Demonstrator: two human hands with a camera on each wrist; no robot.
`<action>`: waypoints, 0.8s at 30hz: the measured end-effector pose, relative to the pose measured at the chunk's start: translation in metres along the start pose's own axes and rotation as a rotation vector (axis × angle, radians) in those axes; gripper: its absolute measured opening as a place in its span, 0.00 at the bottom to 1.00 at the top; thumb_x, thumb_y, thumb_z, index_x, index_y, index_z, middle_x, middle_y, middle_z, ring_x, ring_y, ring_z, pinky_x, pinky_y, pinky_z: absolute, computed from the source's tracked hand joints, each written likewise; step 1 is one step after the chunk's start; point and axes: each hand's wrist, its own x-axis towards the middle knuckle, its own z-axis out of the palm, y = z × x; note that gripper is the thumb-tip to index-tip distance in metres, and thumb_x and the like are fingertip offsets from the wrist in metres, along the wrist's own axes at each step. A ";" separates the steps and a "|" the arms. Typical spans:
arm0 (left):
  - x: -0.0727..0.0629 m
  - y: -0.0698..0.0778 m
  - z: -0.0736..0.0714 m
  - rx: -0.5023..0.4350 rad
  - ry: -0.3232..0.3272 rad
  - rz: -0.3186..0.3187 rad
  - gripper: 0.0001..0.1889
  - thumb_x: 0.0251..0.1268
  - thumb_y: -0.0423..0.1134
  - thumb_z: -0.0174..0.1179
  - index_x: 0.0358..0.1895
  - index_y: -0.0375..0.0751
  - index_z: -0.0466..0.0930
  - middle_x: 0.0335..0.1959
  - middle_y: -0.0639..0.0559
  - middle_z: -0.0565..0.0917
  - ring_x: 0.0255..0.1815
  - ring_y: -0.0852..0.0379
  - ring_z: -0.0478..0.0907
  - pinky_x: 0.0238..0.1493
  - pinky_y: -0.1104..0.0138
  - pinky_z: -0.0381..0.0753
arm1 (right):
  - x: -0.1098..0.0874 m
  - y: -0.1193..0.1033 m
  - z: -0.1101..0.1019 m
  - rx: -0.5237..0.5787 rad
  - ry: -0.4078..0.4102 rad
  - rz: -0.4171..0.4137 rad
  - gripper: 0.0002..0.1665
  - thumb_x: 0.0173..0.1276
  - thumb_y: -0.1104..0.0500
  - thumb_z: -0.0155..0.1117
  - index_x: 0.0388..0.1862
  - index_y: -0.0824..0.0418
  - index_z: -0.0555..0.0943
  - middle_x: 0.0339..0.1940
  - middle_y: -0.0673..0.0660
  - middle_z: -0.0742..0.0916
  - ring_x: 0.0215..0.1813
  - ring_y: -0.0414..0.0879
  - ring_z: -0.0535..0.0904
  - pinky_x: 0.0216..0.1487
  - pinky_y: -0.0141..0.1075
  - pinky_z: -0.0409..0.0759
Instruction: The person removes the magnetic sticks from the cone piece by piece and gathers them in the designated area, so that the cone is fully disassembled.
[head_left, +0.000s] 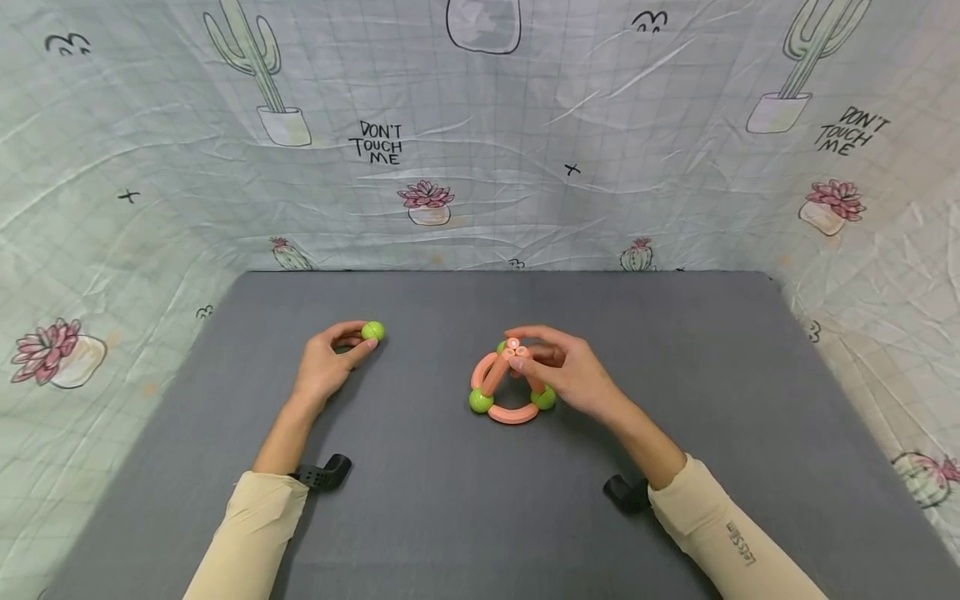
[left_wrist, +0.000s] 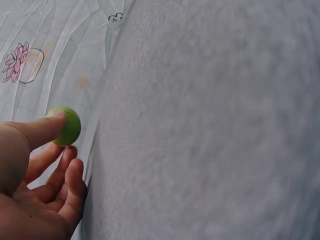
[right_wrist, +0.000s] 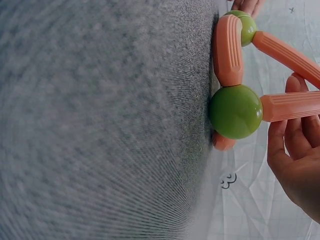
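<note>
A loose green ball [head_left: 372,331] is pinched between the thumb and fingers of my left hand [head_left: 324,367], left of centre; the left wrist view shows this green ball [left_wrist: 70,127] at the fingertips. Near the middle stands a frame of green balls joined by curved orange rods [head_left: 513,414]. Straight orange rods [head_left: 493,377] lean inward from its balls, and their tops meet in a cluster. My right hand [head_left: 573,375] holds these rods together near the top. In the right wrist view, a green ball [right_wrist: 236,111] of the frame rests on the table; the rod tops lie outside that view.
The frame and both hands are over a dark grey table [head_left: 420,517]. A light cloth [head_left: 510,217] printed with cacti hangs behind it and along the sides. Each wrist wears a black camera, such as the left camera [head_left: 330,473].
</note>
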 end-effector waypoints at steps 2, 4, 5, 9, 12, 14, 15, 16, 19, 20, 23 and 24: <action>0.001 -0.001 -0.001 0.012 -0.006 -0.002 0.26 0.72 0.46 0.68 0.67 0.38 0.80 0.55 0.37 0.85 0.51 0.55 0.79 0.46 0.76 0.73 | 0.000 0.000 -0.001 -0.001 0.000 0.001 0.24 0.77 0.55 0.67 0.70 0.50 0.79 0.55 0.62 0.91 0.55 0.59 0.90 0.45 0.39 0.88; 0.002 -0.003 -0.002 0.022 -0.013 -0.002 0.25 0.73 0.44 0.68 0.68 0.36 0.79 0.56 0.36 0.85 0.50 0.56 0.78 0.47 0.76 0.71 | 0.000 0.001 -0.001 0.000 0.000 -0.001 0.25 0.77 0.56 0.67 0.70 0.52 0.79 0.56 0.63 0.91 0.55 0.59 0.90 0.46 0.39 0.89; 0.002 -0.003 -0.003 0.028 -0.016 0.000 0.25 0.73 0.44 0.67 0.68 0.36 0.79 0.56 0.36 0.85 0.49 0.56 0.78 0.48 0.77 0.71 | 0.000 0.001 -0.001 0.000 0.000 -0.002 0.25 0.77 0.55 0.67 0.71 0.53 0.78 0.56 0.63 0.91 0.56 0.59 0.90 0.47 0.39 0.89; 0.003 -0.005 -0.004 0.043 -0.022 -0.008 0.25 0.73 0.42 0.67 0.68 0.34 0.78 0.58 0.35 0.84 0.49 0.58 0.77 0.46 0.78 0.71 | 0.001 0.001 0.000 0.005 -0.007 0.003 0.27 0.77 0.55 0.66 0.72 0.56 0.77 0.55 0.63 0.91 0.56 0.62 0.89 0.44 0.39 0.88; 0.003 -0.006 -0.004 0.041 -0.025 -0.018 0.25 0.73 0.41 0.67 0.68 0.34 0.78 0.58 0.35 0.84 0.49 0.56 0.77 0.46 0.78 0.71 | 0.001 0.001 0.000 0.006 -0.008 0.007 0.26 0.77 0.55 0.66 0.72 0.55 0.77 0.54 0.62 0.91 0.56 0.64 0.88 0.41 0.41 0.88; 0.004 -0.006 -0.003 0.035 -0.027 -0.022 0.25 0.73 0.41 0.67 0.68 0.34 0.78 0.58 0.35 0.84 0.49 0.56 0.76 0.45 0.77 0.71 | 0.001 0.000 0.000 0.007 -0.008 0.007 0.26 0.77 0.55 0.66 0.72 0.55 0.77 0.54 0.62 0.91 0.55 0.63 0.88 0.41 0.40 0.88; 0.004 -0.006 -0.003 0.031 -0.028 -0.024 0.24 0.73 0.40 0.67 0.68 0.34 0.78 0.58 0.35 0.84 0.49 0.55 0.76 0.45 0.77 0.71 | 0.001 0.000 0.000 0.008 -0.007 0.006 0.26 0.77 0.55 0.66 0.72 0.54 0.78 0.54 0.62 0.91 0.55 0.62 0.89 0.41 0.40 0.88; 0.004 -0.006 -0.003 0.027 -0.028 -0.026 0.24 0.73 0.40 0.66 0.68 0.34 0.78 0.58 0.35 0.84 0.49 0.55 0.76 0.45 0.77 0.71 | 0.001 0.000 0.000 0.007 -0.007 0.005 0.26 0.77 0.55 0.66 0.71 0.54 0.78 0.54 0.62 0.91 0.55 0.61 0.89 0.42 0.40 0.88; 0.004 -0.006 -0.003 0.025 -0.032 -0.023 0.25 0.73 0.40 0.66 0.69 0.34 0.78 0.58 0.35 0.83 0.49 0.55 0.76 0.45 0.77 0.71 | 0.001 0.001 0.000 0.011 -0.006 0.002 0.25 0.77 0.55 0.66 0.70 0.52 0.78 0.54 0.62 0.91 0.55 0.59 0.90 0.45 0.41 0.88; 0.003 -0.006 -0.003 0.026 -0.033 -0.023 0.25 0.73 0.40 0.66 0.69 0.34 0.77 0.58 0.35 0.83 0.49 0.56 0.75 0.45 0.77 0.71 | 0.001 0.001 0.000 0.015 -0.008 0.000 0.24 0.77 0.55 0.66 0.70 0.52 0.79 0.54 0.62 0.91 0.55 0.59 0.89 0.46 0.42 0.88; 0.002 -0.006 -0.003 0.022 -0.037 -0.019 0.25 0.73 0.40 0.67 0.69 0.34 0.77 0.58 0.35 0.83 0.48 0.58 0.75 0.46 0.77 0.71 | 0.001 0.002 0.001 0.022 -0.009 -0.004 0.23 0.77 0.56 0.66 0.69 0.50 0.79 0.54 0.62 0.91 0.56 0.61 0.89 0.49 0.43 0.89; 0.002 -0.005 -0.003 0.017 -0.038 -0.018 0.26 0.73 0.41 0.67 0.69 0.34 0.77 0.58 0.35 0.83 0.48 0.59 0.75 0.46 0.77 0.71 | 0.001 0.002 0.001 0.021 -0.008 -0.006 0.23 0.77 0.56 0.66 0.69 0.50 0.79 0.54 0.62 0.91 0.56 0.61 0.89 0.50 0.43 0.89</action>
